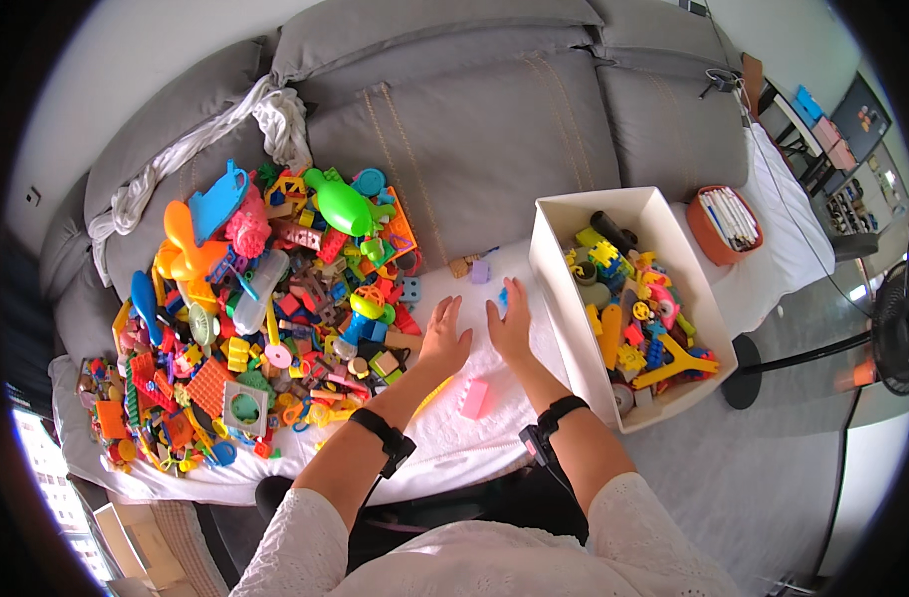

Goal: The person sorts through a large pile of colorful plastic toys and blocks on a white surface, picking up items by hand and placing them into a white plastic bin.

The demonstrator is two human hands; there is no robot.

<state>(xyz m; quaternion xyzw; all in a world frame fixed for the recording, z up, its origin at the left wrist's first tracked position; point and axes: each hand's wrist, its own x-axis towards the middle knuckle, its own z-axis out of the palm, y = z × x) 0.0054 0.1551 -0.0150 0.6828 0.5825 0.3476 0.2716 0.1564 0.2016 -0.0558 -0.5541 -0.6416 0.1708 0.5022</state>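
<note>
My left hand (pixel 444 340) is over the white cloth at the right edge of a big toy heap (pixel 305 298), fingers stretched and thumb apart, with nothing in it. Facing it, my right hand (pixel 511 328) has its fingers extended too. A small blue piece (pixel 503 296) shows by the right fingertips; whether they touch it I cannot tell. Beyond the hands lie a light purple block (pixel 480 271) and a small tan piece (pixel 460 268). Closer to me, a pink block (pixel 476 398) sits between my forearms, and a yellow strip (pixel 433 398) is partly covered by my left forearm.
On the right stands a white bin (pixel 547 289) holding mixed toys. Past it are an orange-red container (pixel 711 239) of white items and a black stand fan (pixel 897 308). Grey sofa cushions (pixel 474 139) rise behind. A green toy (pixel 340 204) tops the heap.
</note>
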